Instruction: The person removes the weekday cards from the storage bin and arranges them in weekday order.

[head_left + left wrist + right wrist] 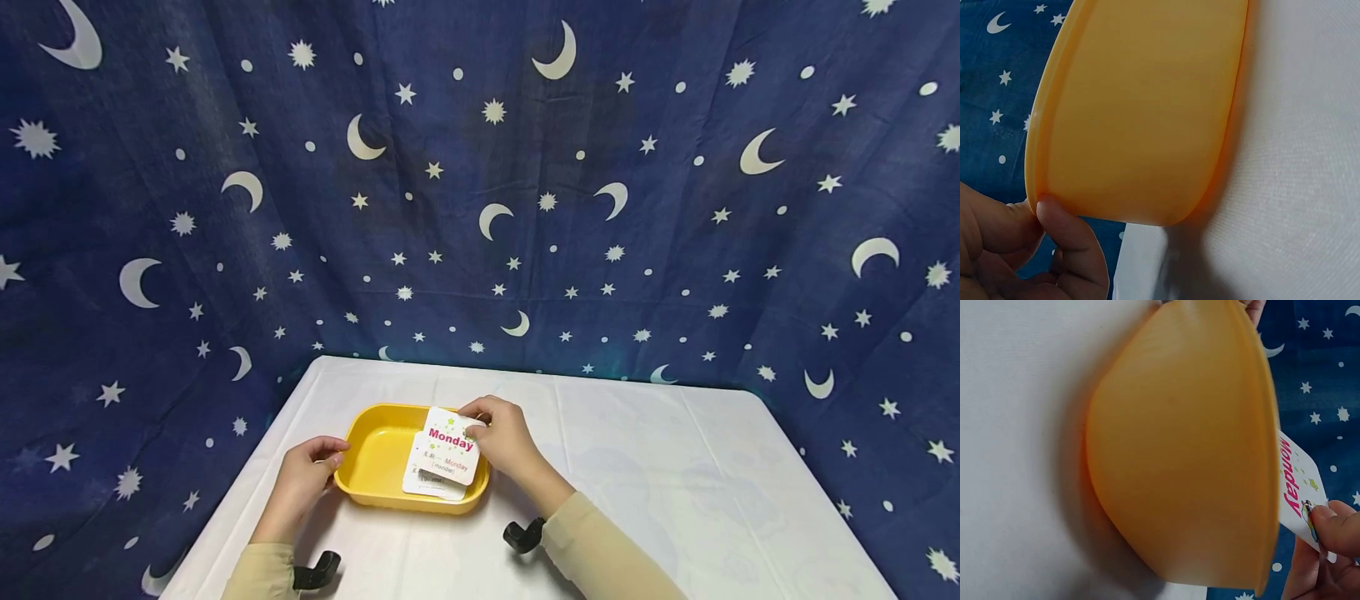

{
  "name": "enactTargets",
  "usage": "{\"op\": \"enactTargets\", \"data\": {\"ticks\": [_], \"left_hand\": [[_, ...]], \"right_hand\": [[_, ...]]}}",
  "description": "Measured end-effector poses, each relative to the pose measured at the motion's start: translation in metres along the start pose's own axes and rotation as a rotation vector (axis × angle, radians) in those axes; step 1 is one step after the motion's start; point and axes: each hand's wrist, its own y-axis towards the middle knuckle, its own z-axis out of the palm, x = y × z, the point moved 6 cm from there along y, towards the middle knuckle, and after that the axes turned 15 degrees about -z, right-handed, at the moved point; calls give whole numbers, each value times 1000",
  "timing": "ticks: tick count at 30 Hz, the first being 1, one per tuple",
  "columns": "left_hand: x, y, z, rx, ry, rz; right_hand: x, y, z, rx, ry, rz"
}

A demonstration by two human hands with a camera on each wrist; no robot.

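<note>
A yellow oval tray (378, 454) with raised walls stands on the table. At its left end my left hand (303, 483) pinches the rim between thumb and finger; the left wrist view shows that grip on the tray wall (1141, 119). My right hand (506, 433) holds a white flash card (452, 454) printed "Monday" by its right edge, over the tray's right part. Beneath that card, another white card (414, 482) lies in the tray, mostly covered. In the right wrist view the Monday card (1297, 487) sticks out past the rim, with the thumb on its corner.
A white cloth covers the table (675, 483). Behind and at the sides hangs a dark blue curtain (480, 167) with moons and stars. Black wrist mounts (523, 536) sit by both sleeves.
</note>
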Motion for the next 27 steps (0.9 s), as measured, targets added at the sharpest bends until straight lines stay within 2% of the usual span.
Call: {"op": "enactTargets", "data": {"ticks": [13, 27], "left_hand": [[2, 2, 1, 1, -5, 1], [2, 1, 0, 3, -12, 6]], "right_hand": [[-4, 2, -26, -78, 29, 43], [-17, 4, -55, -95, 42, 81]]}}
